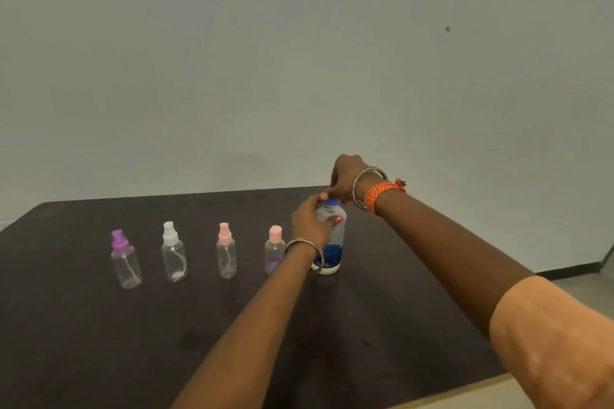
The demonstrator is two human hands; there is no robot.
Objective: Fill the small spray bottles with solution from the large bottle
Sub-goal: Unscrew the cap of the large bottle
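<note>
- The large bottle point(333, 242) stands upright on the dark surface point(99, 325), at the right end of a row of bottles, its blue cap point(330, 203) on.
- The left hand point(310, 221) wraps around the bottle's upper body, thumb across the front.
- The right hand point(345, 179) reaches over from above, fingertips pinching the blue cap.
- Four small spray bottles stand upright to the left, apart from one another: pink-capped point(274, 251) nearest, then pink-nozzled point(226, 251), white-topped point(173, 252), purple-topped point(124, 259) farthest.
</note>
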